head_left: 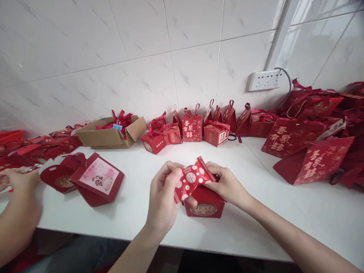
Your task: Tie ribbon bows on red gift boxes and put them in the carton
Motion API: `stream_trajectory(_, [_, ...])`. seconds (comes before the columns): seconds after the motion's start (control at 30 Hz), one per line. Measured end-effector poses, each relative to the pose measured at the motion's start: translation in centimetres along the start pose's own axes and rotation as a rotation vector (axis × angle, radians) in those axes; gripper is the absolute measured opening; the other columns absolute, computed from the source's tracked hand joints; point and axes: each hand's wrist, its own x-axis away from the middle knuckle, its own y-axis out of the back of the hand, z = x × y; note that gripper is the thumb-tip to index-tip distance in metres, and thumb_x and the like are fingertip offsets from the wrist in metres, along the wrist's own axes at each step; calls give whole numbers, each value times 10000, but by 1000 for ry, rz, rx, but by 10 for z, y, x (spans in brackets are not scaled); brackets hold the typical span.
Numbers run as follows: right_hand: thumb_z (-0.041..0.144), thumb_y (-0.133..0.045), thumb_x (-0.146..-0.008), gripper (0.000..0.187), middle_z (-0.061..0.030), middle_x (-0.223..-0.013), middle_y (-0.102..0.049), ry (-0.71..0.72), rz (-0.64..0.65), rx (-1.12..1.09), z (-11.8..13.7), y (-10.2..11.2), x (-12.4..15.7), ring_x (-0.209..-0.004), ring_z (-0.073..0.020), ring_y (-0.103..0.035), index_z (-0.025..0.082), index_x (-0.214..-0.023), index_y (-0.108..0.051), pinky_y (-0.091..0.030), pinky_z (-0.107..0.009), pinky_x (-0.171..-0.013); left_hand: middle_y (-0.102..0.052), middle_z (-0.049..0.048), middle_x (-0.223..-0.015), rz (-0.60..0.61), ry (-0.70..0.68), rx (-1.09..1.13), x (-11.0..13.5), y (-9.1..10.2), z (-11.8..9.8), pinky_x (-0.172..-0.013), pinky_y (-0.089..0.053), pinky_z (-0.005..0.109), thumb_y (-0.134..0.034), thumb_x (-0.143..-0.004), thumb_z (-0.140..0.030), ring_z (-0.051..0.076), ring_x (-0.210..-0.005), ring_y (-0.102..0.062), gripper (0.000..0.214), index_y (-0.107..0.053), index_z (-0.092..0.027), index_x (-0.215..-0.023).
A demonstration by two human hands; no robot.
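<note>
My left hand (166, 193) pinches a shiny red wrapped candy packet (190, 181), printed with white and pink round patterns, between thumb and fingers. The packet is tilted above a small red gift box (206, 209) with a gold emblem on its front. Its crimped right end comes close to my right hand (227, 184), whose fingers are closed around the upper right part of the box. The packet and my hands cover much of the box's top, so its inside is hidden.
To the left stand a red box with a couple picture (101, 176) and a handled red box (61, 178). Another person's hand (21, 180) is at far left. Behind are a cardboard box (99, 138) of ribbons and several gift boxes (192, 129); more pile up right, below a power strip (264, 80).
</note>
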Motion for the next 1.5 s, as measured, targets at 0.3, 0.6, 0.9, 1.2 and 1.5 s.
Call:
stream_trajectory(0.3, [339, -587, -808, 157, -19, -877, -644, 1, 9, 0, -3, -1, 1, -815, -175, -618, 234, -741, -682, -485, -311, -779, -695, 105, -909, -99, -40, 323, 13, -19, 4, -815, -567, 329, -510, -694, -278, 262, -986, -663, 236, -665, -149, -816])
stream_trajectory(0.6, [338, -591, -795, 154, -25, -865, -639, 1, 1, -3, -6, 0, 1, -786, -179, -607, 232, -722, -677, -487, -307, -736, -585, -45, -660, -163, -324, 387, 23, -31, 24, -680, -521, 186, -621, -743, -195, 78, -656, -589, 107, -539, -199, -673])
stream_trajectory(0.9, [263, -576, -774, 111, -24, -882, -629, -8, 17, -25, -4, 0, 2, -785, -169, -602, 231, -733, -674, -494, -274, -710, -638, 5, -1020, -294, -356, 189, 25, -35, 26, -827, -537, 279, -683, -734, -183, 138, -886, -653, 443, -484, -298, -1113])
stream_trajectory(1.2, [271, -574, -771, 111, -31, -901, -640, 5, 16, -16, -5, 0, 2, -791, -184, -615, 221, -730, -664, -502, -302, -720, -676, -7, -868, -241, -414, 184, 22, -35, 29, -758, -557, 232, -701, -766, -170, 109, -790, -665, 340, -563, -254, -1065])
stream_trajectory(1.5, [302, -574, -779, 139, -34, -866, -651, 38, 2, 13, -3, 1, 2, -739, -186, -619, 223, -724, -674, -498, -309, -661, -664, 14, -926, -232, -420, 180, 24, -36, 33, -769, -559, 255, -691, -780, -149, 126, -836, -667, 382, -520, -252, -1106])
